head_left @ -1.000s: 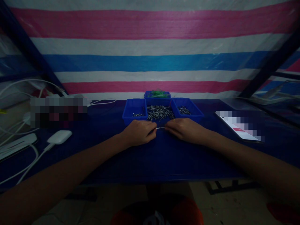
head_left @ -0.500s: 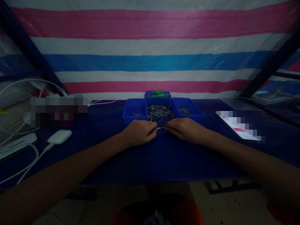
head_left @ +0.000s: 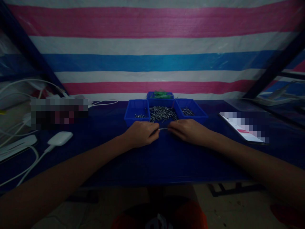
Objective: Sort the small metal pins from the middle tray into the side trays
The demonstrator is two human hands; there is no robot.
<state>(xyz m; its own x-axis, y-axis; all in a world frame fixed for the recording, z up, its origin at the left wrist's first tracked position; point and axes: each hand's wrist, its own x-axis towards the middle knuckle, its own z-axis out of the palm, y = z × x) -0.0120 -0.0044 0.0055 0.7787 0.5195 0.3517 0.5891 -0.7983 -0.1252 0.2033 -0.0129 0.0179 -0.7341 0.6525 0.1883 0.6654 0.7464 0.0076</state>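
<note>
Between my two hands stretches a thin, shiny metal pin-like piece (head_left: pixel 163 128), its exact kind too small to make out. My left hand (head_left: pixel 142 133) pinches one end of it, and my right hand (head_left: pixel 186 129) pinches the other. Both hands rest low over the blue table, just in front of a heap of small metal pieces (head_left: pixel 163 113). A blue bin (head_left: pixel 137 104) with a few such pieces stands beyond my left hand. Another blue bin (head_left: pixel 190 105), also holding metal pieces, is beyond my right hand.
Behind the heap, a small blue bin (head_left: pixel 160 101) holds green items (head_left: pixel 162 94). A phone-like device (head_left: pixel 250 135) lies at the right. White cables and a white adapter (head_left: pixel 60 138) lie at the left. A striped sheet (head_left: pixel 152 44) hangs behind the table (head_left: pixel 152 165).
Slightly more of the thin metal piece shows between my fingers. Both hands keep nearly the same place and grip; the whole view has shifted very slightly.
</note>
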